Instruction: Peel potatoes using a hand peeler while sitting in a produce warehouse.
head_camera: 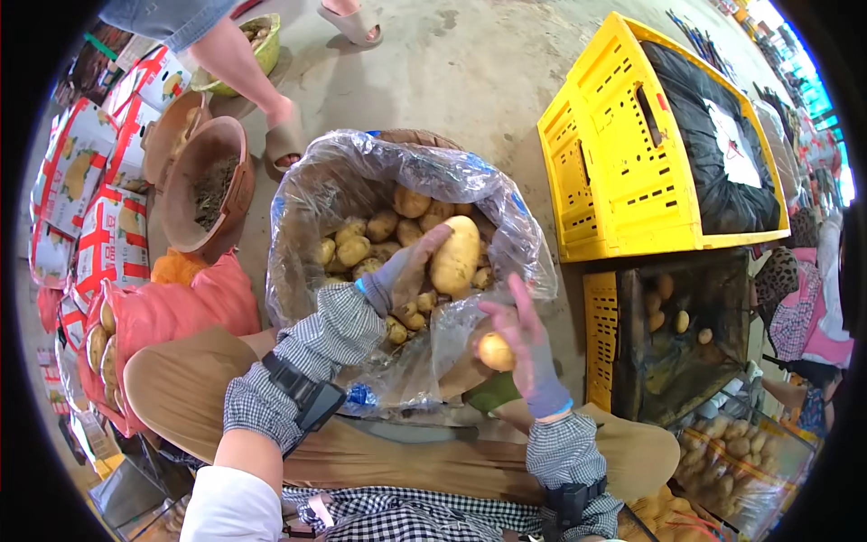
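Observation:
A large oval potato (455, 256) is at the fingers of my gloved left hand (408, 267), above a plastic-lined basket. My gloved right hand (525, 345) is raised at the basket's right side, its fingers spread upward, with a smaller round potato (496, 351) against its palm side. Many potatoes (353, 251) of mixed sizes lie in the basket, partly hidden by my left hand. The clear plastic liner (467, 169) folds over the basket's rim, and a bit of woven rim (420, 137) shows at the back.
A yellow crate (616, 135) with a black bag stands at the right, above a dark-lined crate (626, 339) holding several potatoes. At the left are a pink mesh bag (183, 305), brown tubs (237, 196) and printed cartons (81, 166). Another person's leg (237, 68) stands beyond the basket.

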`<state>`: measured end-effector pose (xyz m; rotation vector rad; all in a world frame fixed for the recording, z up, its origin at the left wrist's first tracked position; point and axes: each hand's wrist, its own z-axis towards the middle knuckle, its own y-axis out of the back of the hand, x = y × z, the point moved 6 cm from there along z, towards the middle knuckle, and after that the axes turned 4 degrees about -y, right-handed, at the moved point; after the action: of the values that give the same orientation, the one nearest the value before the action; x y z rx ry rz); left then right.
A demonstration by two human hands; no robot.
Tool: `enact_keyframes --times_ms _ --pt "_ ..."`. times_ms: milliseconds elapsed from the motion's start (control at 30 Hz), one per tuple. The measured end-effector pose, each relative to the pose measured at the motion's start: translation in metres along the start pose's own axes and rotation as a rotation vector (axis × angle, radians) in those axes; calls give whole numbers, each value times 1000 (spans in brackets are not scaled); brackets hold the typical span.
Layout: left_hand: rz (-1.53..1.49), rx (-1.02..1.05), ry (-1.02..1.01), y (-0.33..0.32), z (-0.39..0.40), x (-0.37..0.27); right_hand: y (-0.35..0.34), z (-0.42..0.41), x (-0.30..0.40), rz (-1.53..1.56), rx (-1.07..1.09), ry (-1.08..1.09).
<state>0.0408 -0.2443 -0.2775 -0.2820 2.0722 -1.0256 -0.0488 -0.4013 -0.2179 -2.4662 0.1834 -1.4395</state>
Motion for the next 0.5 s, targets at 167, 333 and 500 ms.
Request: enact_keyframes --times_ms 167,333,500 --pt "525 245 -157 -80 -33 -17 -7 -8 13 100 7 127" --pt "608 192 -166 -101 -53 -26 -11 -17 13 128 87 92" --pt "1362 163 -426 -115 -66 -34 -10 -21 15 110 79 114"
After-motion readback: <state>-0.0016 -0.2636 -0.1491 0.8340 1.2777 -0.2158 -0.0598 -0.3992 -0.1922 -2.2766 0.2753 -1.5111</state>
